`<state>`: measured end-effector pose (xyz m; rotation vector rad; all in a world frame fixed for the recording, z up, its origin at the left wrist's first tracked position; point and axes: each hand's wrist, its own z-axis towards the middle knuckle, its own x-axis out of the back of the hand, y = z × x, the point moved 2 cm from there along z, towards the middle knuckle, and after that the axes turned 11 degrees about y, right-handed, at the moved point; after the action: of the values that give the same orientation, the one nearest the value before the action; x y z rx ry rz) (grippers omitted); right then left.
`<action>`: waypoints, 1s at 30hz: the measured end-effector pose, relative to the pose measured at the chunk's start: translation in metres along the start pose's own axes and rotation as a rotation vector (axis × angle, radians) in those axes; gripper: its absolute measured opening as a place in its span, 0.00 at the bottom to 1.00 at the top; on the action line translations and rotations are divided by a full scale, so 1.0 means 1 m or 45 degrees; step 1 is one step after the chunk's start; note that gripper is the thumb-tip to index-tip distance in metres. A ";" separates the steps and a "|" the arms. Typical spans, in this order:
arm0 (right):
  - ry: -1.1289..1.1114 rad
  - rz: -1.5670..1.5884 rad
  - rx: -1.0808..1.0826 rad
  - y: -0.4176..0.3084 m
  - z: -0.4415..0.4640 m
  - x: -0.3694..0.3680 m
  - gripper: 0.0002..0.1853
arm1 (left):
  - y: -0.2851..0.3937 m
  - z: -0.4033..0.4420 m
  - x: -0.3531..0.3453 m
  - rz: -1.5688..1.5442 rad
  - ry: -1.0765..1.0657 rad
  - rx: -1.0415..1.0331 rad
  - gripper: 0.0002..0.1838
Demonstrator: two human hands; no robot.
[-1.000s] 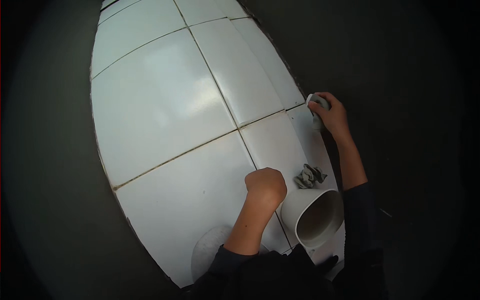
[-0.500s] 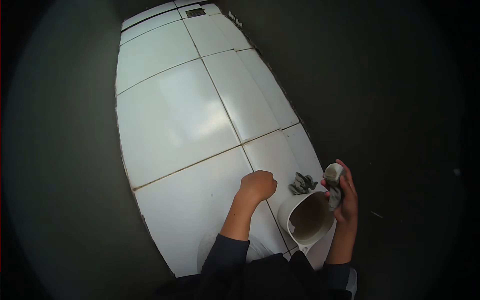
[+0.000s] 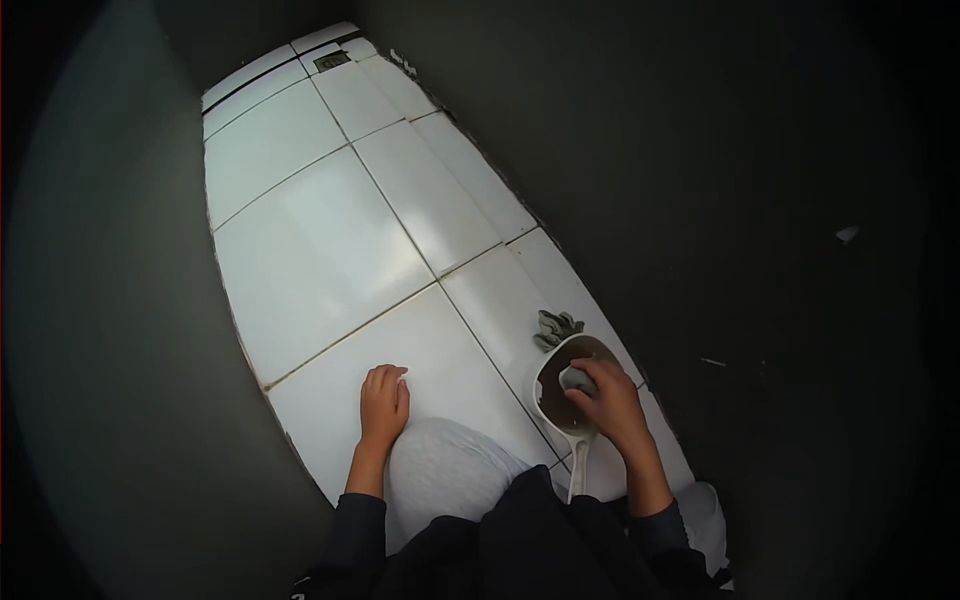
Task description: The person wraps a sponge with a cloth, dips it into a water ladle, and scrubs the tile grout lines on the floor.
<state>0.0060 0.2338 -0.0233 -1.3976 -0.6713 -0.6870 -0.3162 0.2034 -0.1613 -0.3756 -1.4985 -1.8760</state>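
Observation:
My right hand [image 3: 612,402] is over a white long-handled dipper [image 3: 539,392] that holds brownish water. Its fingers are closed on a small pale, angular object [image 3: 577,380], which sits at or just inside the dipper's mouth. Whether the object touches the water I cannot tell. The dipper stands on white tiles, its handle pointing toward my body. A crumpled grey-green cloth [image 3: 558,328] lies against its far rim. Off to the left, my left hand [image 3: 384,405] hovers at or just above the tiles beside my knee, its fingers loosely extended and holding nothing.
The white tiled walkway [image 3: 320,240] stretches away ahead, with dark, murky surfaces along both sides. A small dark plate with markings [image 3: 331,62] is set at its far end. A pale scrap [image 3: 847,235] lies on the dark surface to the right. My grey-clad knee [image 3: 455,470] rests near the front.
My right hand has moved from beside the dipper to its mouth, with the pale object. The grey cloth that hung from that hand no longer shows there. My left hand has moved left and unclenched.

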 end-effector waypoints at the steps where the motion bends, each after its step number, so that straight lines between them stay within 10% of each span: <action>1: 0.000 -0.131 0.055 0.002 -0.004 -0.006 0.22 | -0.003 -0.007 0.002 0.121 0.061 -0.060 0.10; 30: 0.285 -0.245 0.060 -0.011 -0.021 0.002 0.22 | -0.025 -0.010 0.006 0.539 -0.029 -0.207 0.19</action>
<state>-0.0011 0.2120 -0.0159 -1.2007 -0.6438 -0.9588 -0.3352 0.1940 -0.1793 -0.7312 -1.1712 -1.6567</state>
